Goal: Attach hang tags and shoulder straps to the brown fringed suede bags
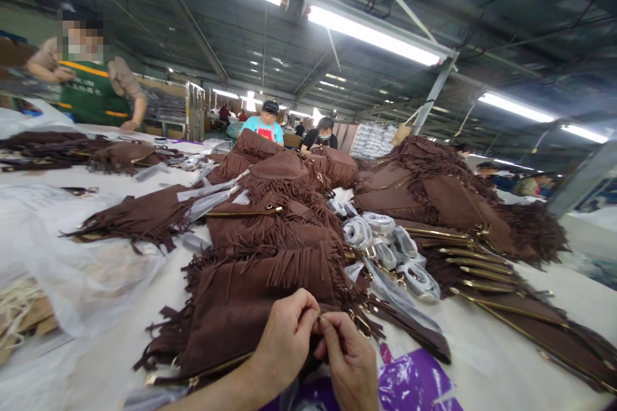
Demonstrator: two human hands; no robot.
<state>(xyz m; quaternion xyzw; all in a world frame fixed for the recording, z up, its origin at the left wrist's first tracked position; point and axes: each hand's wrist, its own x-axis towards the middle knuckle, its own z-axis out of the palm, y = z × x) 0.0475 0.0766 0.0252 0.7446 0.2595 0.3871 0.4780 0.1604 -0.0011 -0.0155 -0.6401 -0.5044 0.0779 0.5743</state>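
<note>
A brown fringed bag (231, 302) lies in front of me with its gold zipper edge toward me. My left hand (289, 334) is closed in a pinch at the bag's near right corner. My right hand (349, 353) is closed too, its thumb and fingertips meeting the left ones on a small dark brown bit of the bag. The fingers cover most of that bit. A gold clasp (361, 326) lies just right of my right hand. Beneath and beside it is shiny purple plastic (417, 382).
More fringed bags are piled behind (279, 167) and at right (448, 205). Plastic-wrapped coiled straps (380, 225) lie between them. Zippered brown pieces (520, 314) spread at right, clear plastic sheeting (101, 270) at left. A person in a green apron (91, 93) stands across the table; others work farther back.
</note>
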